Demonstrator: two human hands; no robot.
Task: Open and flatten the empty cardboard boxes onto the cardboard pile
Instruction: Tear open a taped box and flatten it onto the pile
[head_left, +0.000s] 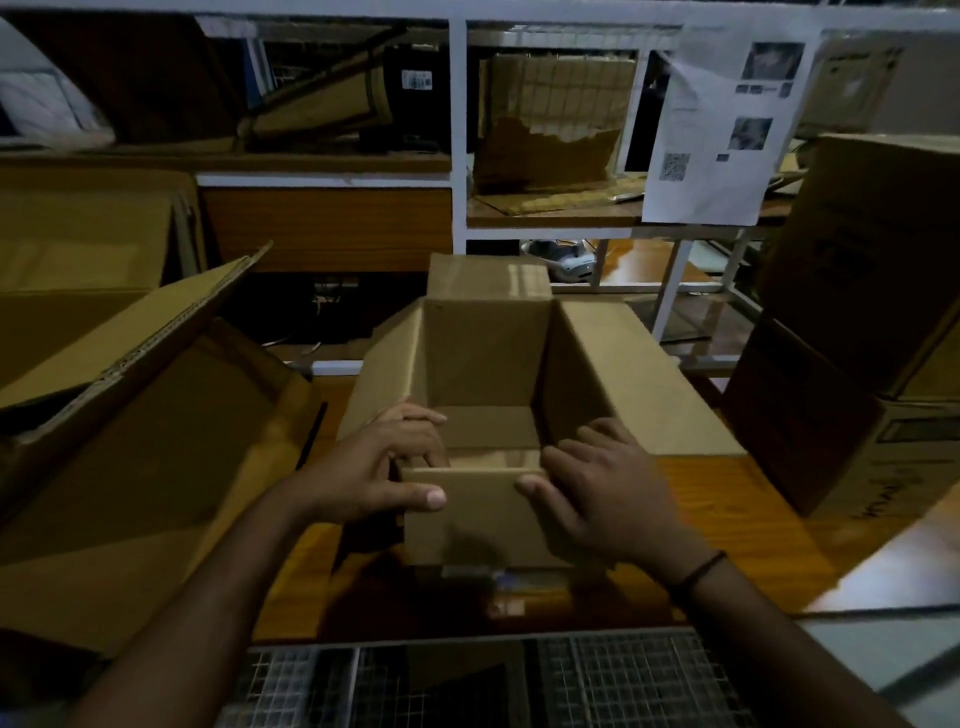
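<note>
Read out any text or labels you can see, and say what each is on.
Nothing is legible.
Paper sheet: print and QR code, too blurred.
Black box on shelf: white label, too small.
Lower right box: dark print, unreadable.

This is a dimly lit storeroom or packing area. A white metal shelving rack fills the background. Its wooden shelves hold torn and flattened cardboard, and a printed sheet with a QR code hangs from its right-hand bay. In front of the rack runs an orange wooden counter crowded with brown cartons: big open cartons left of the rack's middle post, stacked cartons to its right, and a smaller open box straight before it.
</note>
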